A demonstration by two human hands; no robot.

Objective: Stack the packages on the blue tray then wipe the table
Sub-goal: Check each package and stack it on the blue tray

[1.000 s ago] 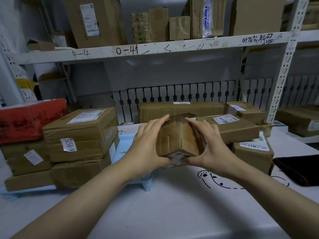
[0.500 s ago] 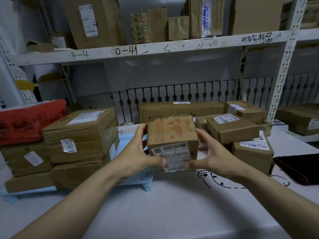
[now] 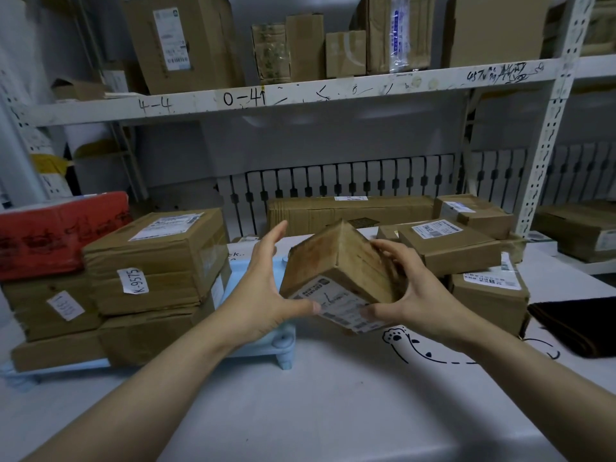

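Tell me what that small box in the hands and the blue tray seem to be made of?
Small box: brown corrugated cardboard, matte and scuffed, with a printed paper label.
Blue tray: probably moulded plastic, judging by its smooth pale surface, rounded corners and little feet.

White table (image 3: 333, 411), printed with a paw-and-dashed-line drawing (image 3: 400, 341). On it at left, blue tray (image 3: 283, 345) on short legs, loaded with brown packages (image 3: 156, 258). Toward the right, more cardboard packages (image 3: 490, 295) resting directly on the surface, a long flat box (image 3: 350, 211) behind them. At the far right edge, a dark folded cloth (image 3: 580, 325).
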